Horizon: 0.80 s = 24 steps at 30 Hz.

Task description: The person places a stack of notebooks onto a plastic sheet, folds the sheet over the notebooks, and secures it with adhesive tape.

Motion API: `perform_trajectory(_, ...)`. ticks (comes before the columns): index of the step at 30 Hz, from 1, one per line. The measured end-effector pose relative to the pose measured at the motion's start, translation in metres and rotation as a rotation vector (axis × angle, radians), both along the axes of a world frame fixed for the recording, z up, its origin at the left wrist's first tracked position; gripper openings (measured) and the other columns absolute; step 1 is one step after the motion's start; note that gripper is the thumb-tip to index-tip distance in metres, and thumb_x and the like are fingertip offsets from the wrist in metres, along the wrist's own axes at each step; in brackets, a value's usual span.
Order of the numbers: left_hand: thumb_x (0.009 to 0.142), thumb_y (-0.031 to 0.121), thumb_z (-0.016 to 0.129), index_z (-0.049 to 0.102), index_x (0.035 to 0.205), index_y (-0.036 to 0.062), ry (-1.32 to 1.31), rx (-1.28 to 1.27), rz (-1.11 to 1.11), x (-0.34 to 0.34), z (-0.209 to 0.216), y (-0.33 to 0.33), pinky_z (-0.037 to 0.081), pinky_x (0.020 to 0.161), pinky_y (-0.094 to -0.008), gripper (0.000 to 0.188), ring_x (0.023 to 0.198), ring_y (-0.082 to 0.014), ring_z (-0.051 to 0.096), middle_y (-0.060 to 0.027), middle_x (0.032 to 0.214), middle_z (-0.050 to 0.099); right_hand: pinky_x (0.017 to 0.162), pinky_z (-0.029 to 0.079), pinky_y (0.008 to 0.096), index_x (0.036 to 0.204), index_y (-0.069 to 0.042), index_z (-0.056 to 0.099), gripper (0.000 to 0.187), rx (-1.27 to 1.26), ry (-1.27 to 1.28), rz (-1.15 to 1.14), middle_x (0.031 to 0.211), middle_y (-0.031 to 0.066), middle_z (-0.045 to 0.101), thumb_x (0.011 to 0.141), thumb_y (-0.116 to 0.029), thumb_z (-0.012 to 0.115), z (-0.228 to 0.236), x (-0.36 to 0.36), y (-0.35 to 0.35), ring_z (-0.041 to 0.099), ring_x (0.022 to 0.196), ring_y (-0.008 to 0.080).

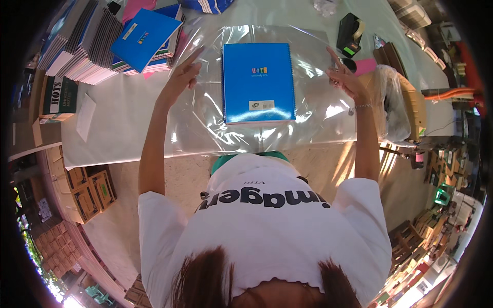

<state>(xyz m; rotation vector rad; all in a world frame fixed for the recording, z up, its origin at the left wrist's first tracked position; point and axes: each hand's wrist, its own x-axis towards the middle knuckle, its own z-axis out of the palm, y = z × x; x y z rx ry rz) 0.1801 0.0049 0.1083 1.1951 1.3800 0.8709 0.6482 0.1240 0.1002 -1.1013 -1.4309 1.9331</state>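
A blue notebook with spiral binding along its side lies flat in the middle of a clear plastic sheet. Small coloured lettering and a white barcode label mark its cover. My left hand is over the sheet, left of the notebook, index finger stretched out and the other fingers loosely bent. On the opposite side my right hand has its index finger extended forward and the rest partly curled. Neither hand touches the notebook. Whether the fingertips press on the plastic is hard to make out.
Stacks of spiral notebooks stand at the far left, another blue notebook on top of one. A black tape dispenser is at the far right, near a brown tape-like roll and plastic wrap. Cardboard boxes sit below left.
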Motion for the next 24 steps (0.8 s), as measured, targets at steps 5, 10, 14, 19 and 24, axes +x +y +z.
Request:
perform_trajectory(5, 0.095, 0.032, 0.049, 0.044, 0.135, 0.0132, 0.25, 0.009, 0.095, 0.035, 0.012, 0.006, 0.036, 0.054, -0.0214, 0.044, 0.056, -0.0078, 0.04, 0.0014, 0.07, 0.042, 0.055, 0.042, 0.0215, 0.147, -0.013, 0.019, 0.076, 0.08, -0.232, 0.222, 0.069, -0.0028, 0.047, 0.087, -0.024, 0.064, 0.031, -0.014, 0.006, 0.05, 0.06, 0.0074)
perform_trajectory(10, 0.093, 0.028, 0.05, 0.053, 0.117, 0.0098, 0.793, 0.194, 0.257, 0.047, 0.008, 0.002, 0.048, 0.07, -0.0443, 0.031, 0.079, -0.037, 0.062, -0.02, 0.085, 0.064, 0.064, 0.049, 0.0219, 0.132, 0.0, 0.04, 0.058, 0.031, -0.393, 0.319, 0.076, 0.0007, 0.057, 0.087, -0.027, 0.065, 0.038, -0.025, 0.02, 0.058, 0.068, 0.0097)
perform_trajectory(14, 0.092, 0.03, 0.049, 0.054, 0.106, 0.0082, 0.903, 0.14, 0.285, 0.067, 0.023, -0.004, 0.048, 0.072, -0.0499, 0.026, 0.083, -0.0412, 0.061, -0.0209, 0.087, 0.064, 0.07, 0.052, 0.0234, 0.115, 0.0, 0.051, 0.041, -0.039, -0.342, 0.297, 0.08, 0.0031, 0.061, 0.087, -0.026, 0.065, 0.036, -0.032, 0.024, 0.061, 0.071, 0.0102)
perform_trajectory(19, 0.091, 0.029, 0.052, 0.056, 0.101, 0.0076, 0.992, 0.181, 0.296, 0.059, 0.024, -0.008, 0.048, 0.069, -0.0486, 0.024, 0.078, -0.039, 0.062, -0.017, 0.083, 0.066, 0.068, 0.051, 0.023, 0.092, -0.003, 0.058, 0.021, -0.054, -0.215, 0.274, 0.079, 0.0043, 0.062, 0.086, -0.021, 0.066, 0.037, -0.041, 0.027, 0.06, 0.069, 0.0097)
perform_trajectory(24, 0.087, 0.029, 0.058, 0.061, 0.094, 0.0068, 0.81, 0.15, 0.227, 0.057, 0.035, -0.002, 0.045, 0.061, -0.032, 0.024, 0.065, -0.0201, 0.061, -0.0091, 0.074, 0.065, 0.065, 0.05, 0.0218, 0.079, -0.002, 0.061, 0.019, 0.127, -0.205, 0.155, 0.076, 0.0043, 0.062, 0.086, -0.02, 0.066, 0.025, -0.041, 0.022, 0.06, 0.065, 0.0096)
